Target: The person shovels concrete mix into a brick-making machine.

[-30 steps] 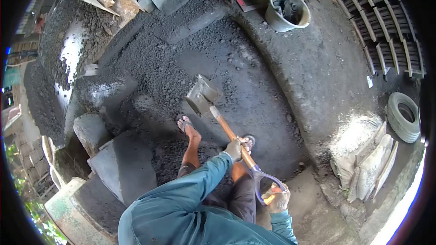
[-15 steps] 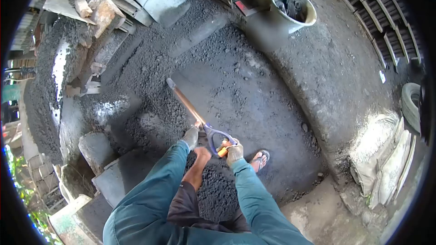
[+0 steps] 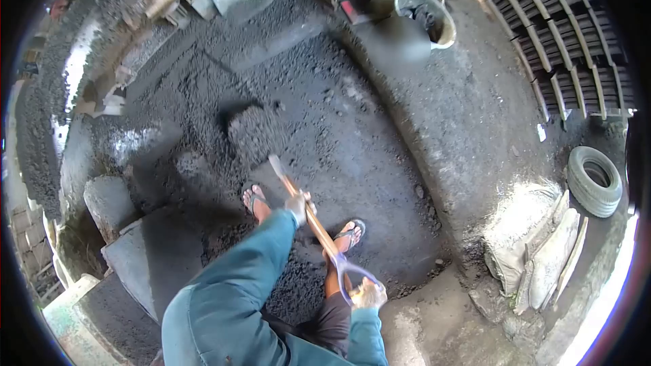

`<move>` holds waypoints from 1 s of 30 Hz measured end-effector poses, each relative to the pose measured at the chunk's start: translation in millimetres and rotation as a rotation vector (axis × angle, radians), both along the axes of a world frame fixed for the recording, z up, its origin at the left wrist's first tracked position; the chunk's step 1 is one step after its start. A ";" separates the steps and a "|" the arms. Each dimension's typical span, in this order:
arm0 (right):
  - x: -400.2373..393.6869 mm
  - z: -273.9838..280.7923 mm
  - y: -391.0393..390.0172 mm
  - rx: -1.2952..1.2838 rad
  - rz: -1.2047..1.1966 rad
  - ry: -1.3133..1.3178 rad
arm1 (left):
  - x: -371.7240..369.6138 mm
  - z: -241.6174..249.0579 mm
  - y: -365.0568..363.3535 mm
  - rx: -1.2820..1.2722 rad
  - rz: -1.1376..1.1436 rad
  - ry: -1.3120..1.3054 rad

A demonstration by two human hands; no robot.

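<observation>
A shovel with a wooden shaft [image 3: 319, 229] slants across the middle of the view, its blade [image 3: 256, 134] heaped with dark, lumpy material. Gloved, my left hand [image 3: 299, 207] is wrapped round the shaft partway down. My right hand [image 3: 369, 294], also gloved, grips the purple D-shaped handle [image 3: 344, 272] at the top end. The blade's own surface is hidden under the load. Below it, both my feet in flip-flops stand on the dark floor [image 3: 339, 163], one on each side of the shaft.
A bucket [image 3: 445, 30] holding dark items stands at the upper right on a raised ledge [image 3: 475, 122]. Farther right are a tyre [image 3: 595, 181] and stacked sacks [image 3: 542, 257]. Concrete blocks [image 3: 108, 207] lie at the left. Loose dark material [image 3: 196, 88] covers the upper left floor.
The shovel's handle end has moved down and right, and its loaded blade now shows. My left hand is farther from my right along the shaft. The view and my feet have shifted.
</observation>
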State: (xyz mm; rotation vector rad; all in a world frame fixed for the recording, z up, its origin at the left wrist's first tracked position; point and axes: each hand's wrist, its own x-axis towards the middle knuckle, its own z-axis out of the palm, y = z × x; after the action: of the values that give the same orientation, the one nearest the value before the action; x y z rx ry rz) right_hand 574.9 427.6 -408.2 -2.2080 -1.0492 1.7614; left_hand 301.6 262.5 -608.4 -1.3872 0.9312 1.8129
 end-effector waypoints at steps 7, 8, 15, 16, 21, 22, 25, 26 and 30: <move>120.3 165.0 69.4 0.033 -0.068 -0.072 | 165.4 95.3 84.0 0.218 -0.100 -0.220; 126.5 179.5 80.7 0.013 -0.043 -0.077 | 181.0 121.4 98.6 0.164 -0.104 -0.335; 123.0 209.5 142.1 -0.199 0.173 0.074 | 215.8 281.9 134.5 0.244 0.007 -0.255; 128.6 210.4 155.1 -0.244 0.181 0.116 | 199.4 322.0 123.0 0.269 0.042 -0.171; 108.6 175.3 178.9 -0.367 0.266 0.283 | 79.6 509.7 42.0 0.349 0.037 0.409; 108.7 168.6 184.8 -0.375 0.267 0.301 | 70.4 503.0 36.9 0.352 -0.084 0.442; 145.0 176.4 222.6 -0.330 0.263 0.265 | 92.2 433.6 58.5 0.490 -0.224 0.157; 170.7 182.4 237.8 -0.297 0.244 0.223 | 110.7 422.2 72.3 0.515 -0.232 0.128; 215.0 253.8 230.6 0.060 0.223 -0.026 | 158.3 338.9 133.7 0.397 0.000 -0.121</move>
State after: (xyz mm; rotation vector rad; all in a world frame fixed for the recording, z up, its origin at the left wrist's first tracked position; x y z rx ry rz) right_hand 789.9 658.2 -154.4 -2.1552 -1.3831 1.7621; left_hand 459.9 396.2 -269.5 -1.2254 0.4753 1.7725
